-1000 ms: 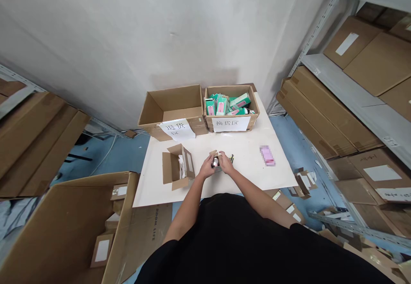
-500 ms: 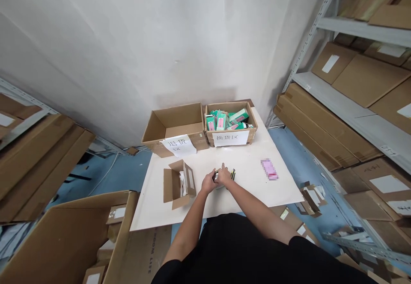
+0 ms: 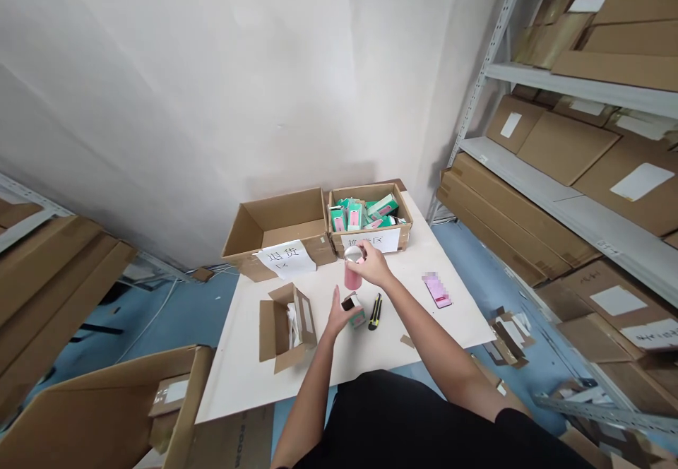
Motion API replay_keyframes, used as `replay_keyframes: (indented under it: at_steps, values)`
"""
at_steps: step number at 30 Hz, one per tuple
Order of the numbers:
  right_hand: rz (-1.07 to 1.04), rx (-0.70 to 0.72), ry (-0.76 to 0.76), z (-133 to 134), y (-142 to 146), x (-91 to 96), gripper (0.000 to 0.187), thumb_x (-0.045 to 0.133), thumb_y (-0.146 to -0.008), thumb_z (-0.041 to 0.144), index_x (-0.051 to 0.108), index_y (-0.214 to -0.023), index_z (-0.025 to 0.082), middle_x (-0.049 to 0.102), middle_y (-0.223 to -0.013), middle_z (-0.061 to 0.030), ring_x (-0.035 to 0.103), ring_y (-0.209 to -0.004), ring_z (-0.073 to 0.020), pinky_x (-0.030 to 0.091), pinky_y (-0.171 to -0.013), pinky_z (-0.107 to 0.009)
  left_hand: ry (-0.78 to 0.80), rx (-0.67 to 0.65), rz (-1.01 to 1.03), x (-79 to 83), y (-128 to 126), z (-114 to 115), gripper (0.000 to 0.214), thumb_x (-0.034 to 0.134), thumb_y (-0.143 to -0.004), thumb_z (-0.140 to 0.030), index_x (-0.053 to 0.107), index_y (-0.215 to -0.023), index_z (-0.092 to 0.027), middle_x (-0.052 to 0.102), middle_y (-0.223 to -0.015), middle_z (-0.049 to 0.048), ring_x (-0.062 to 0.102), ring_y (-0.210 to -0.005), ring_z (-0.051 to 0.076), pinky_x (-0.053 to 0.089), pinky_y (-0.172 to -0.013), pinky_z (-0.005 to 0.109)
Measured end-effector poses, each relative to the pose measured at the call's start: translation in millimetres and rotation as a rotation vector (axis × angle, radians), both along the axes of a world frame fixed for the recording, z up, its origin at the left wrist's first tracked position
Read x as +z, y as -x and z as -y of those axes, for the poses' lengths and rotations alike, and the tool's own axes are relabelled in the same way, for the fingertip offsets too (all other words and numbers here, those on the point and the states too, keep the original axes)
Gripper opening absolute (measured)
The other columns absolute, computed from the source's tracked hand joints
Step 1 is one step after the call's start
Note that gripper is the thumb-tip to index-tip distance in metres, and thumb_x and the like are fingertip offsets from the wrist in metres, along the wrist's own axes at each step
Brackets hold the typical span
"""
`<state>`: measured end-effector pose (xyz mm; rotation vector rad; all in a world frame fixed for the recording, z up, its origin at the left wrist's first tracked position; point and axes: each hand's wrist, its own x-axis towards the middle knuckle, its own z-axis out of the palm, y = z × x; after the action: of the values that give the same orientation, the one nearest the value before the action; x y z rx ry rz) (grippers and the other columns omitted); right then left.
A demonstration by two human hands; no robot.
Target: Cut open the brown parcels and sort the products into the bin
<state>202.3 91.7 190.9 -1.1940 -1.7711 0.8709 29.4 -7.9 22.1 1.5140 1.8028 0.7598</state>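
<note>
Pink cylinder [image 3: 352, 280] sits upright in my right fingers [image 3: 366, 245], pinched near its pale top, just beyond my left fingers [image 3: 337, 301], which clasp the small green box [image 3: 359, 320]. I'd guess it smooth, stiff, fairly light: best held around its upper sides.

Single head view, looking forward-down (over table [image 3: 238, 377]).

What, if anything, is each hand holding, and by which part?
Right hand: the pink cylinder with a pale top, by its upper end. Left hand: the small green cardboard box, by its open end.
</note>
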Motion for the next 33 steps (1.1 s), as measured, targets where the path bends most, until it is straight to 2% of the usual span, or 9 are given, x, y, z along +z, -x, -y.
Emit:
replay_keyframes:
  at_steps: [3, 7, 10, 15, 18, 21, 24, 29, 33]
  values:
    - [-0.053, 0.021, -0.071, -6, -5, 21.0, 0.049, 0.078, -0.079, 0.047, 0.066, -0.123, 0.027, 0.068, -0.114, -0.0023, 0.064, -0.098, -0.0224, 0.054, -0.092, -0.038, -0.210, 0.100, 0.192, 55.3, 3, -10, 0.106, 0.077, -0.088, -0.046, 0.010, -0.169, -0.036, 0.033, -0.172, 0.0148, 0.039, -0.156, 0.033, 0.045, -0.116, 0.046]
    - [-0.140, 0.074, -0.063, -2, 3, 23.9, 0.057, 0.082, -0.079, 0.050, 0.067, -0.129, 0.028, 0.065, -0.123, -0.0045, 0.064, -0.108, -0.0246, 0.053, -0.102, -0.043, -0.458, 0.012, 0.241, 138.3, -7, -23, 0.116, 0.090, -0.073, -0.040, 0.024, -0.167, -0.037, 0.050, -0.158, 0.0118, 0.055, -0.141, 0.033, 0.052, -0.108, 0.045]
    - [-0.237, 0.139, 0.056, 5, 11, 18.2, 0.079, 0.082, -0.081, 0.050, 0.053, -0.151, 0.030, 0.063, -0.127, -0.0047, 0.065, -0.115, -0.0244, 0.053, -0.106, -0.044, -0.517, 0.055, 0.183, 176.4, -14, -30, 0.110, 0.089, -0.071, -0.036, 0.033, -0.166, -0.030, 0.059, -0.146, 0.0118, 0.061, -0.131, 0.031, 0.055, -0.103, 0.040]
    - [-0.434, 0.422, 0.244, 12, 2, 6.5, 0.109, 0.084, -0.082, 0.045, 0.018, -0.169, 0.037, 0.060, -0.144, -0.0079, 0.059, -0.135, -0.0254, 0.047, -0.114, -0.048, -0.448, 0.127, 0.298, 189.3, -2, -33, 0.121, 0.088, -0.074, -0.039, 0.016, -0.170, -0.027, 0.070, -0.127, 0.0080, 0.070, -0.110, 0.024, 0.058, -0.098, 0.038]
    - [-0.455, 0.563, 0.345, 19, -2, -1.1, 0.126, 0.090, -0.074, 0.040, 0.010, -0.170, 0.037, 0.064, -0.141, -0.0093, 0.066, -0.125, -0.0265, 0.052, -0.109, -0.050, -0.406, 0.067, 0.464, 189.7, 5, -33, 0.127, 0.086, -0.078, -0.042, 0.001, -0.171, -0.029, 0.071, -0.125, 0.0080, 0.072, -0.106, 0.021, 0.059, -0.099, 0.038]
    - [-0.489, 0.468, 0.347, 27, 2, -4.3, 0.133, 0.092, -0.071, 0.036, 0.005, -0.171, 0.034, 0.070, -0.129, -0.0088, 0.072, -0.107, -0.0251, 0.057, -0.100, -0.048, -0.415, 0.038, 0.534, 195.5, 3, -37, 0.125, 0.086, -0.079, -0.046, 0.003, -0.171, -0.031, 0.063, -0.141, 0.0117, 0.068, -0.121, 0.023, 0.057, -0.103, 0.038]
    - [-0.457, 0.348, 0.288, 33, 4, -1.0, 0.139, 0.096, -0.066, 0.034, 0.005, -0.171, 0.033, 0.068, -0.132, -0.0095, 0.070, -0.109, -0.0254, 0.054, -0.104, -0.048, -0.399, 0.065, 0.546, 206.7, -1, -40, 0.129, 0.092, -0.072, -0.045, 0.010, -0.171, -0.030, 0.057, -0.150, 0.0134, 0.064, -0.129, 0.027, 0.057, -0.104, 0.037]
    - [-0.487, 0.563, 0.363, 36, -4, 7.2, 0.139, 0.094, -0.071, 0.043, -0.001, -0.171, 0.035, 0.058, -0.149, -0.0130, 0.064, -0.125, -0.0277, 0.053, -0.106, -0.046, -0.396, 0.061, 0.667, 223.7, -4, -39, 0.130, 0.093, -0.073, -0.044, 0.009, -0.171, -0.030, 0.060, -0.146, 0.0132, 0.068, -0.121, 0.026, 0.057, -0.105, 0.039]
    - [-0.480, 0.388, 0.331, 39, -1, 8.1, 0.142, 0.097, -0.066, 0.043, 0.001, -0.171, 0.033, 0.068, -0.126, -0.0088, 0.069, -0.105, -0.0253, 0.056, -0.098, -0.045, -0.387, 0.077, 0.670, 227.7, -5, -45, 0.136, 0.097, -0.067, -0.042, 0.010, -0.170, -0.036, 0.046, -0.162, 0.0142, 0.058, -0.138, 0.029, 0.054, -0.109, 0.040]
